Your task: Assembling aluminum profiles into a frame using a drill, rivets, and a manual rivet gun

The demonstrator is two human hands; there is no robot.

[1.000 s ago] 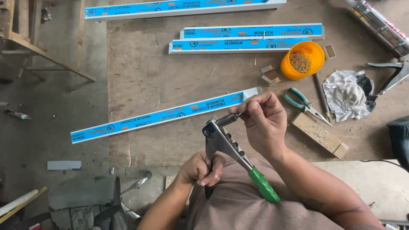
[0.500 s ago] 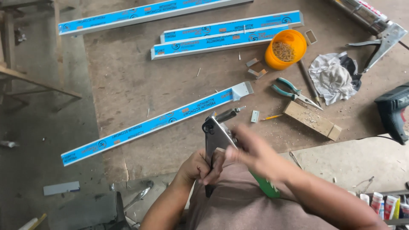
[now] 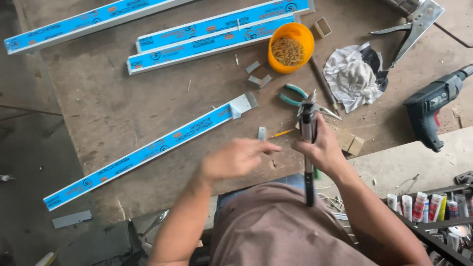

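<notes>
The right hand has its grip closed around a hand riveter with dark metal arms and a steel nose, holding it upright with the nose pointing away from the body — a pose that keeps the nose end in plain view above the brown wooden bench. The left hand hovers just beside it with nothing in it, fingers loosely extended and slightly blurred; its fingertips point toward the tool, near a small flat metal piece and a thin yellow pencil lying on the bench.

A long aluminium profile in blue protective film lies diagonally to the left, its bare cut end turned toward the hands, so that end is within easy reach. Further off sit an orange plastic bowl of small fasteners, teal-handled pliers, a crumpled white rag and a dark green power drill — all arranged in an arc around the working spot.
</notes>
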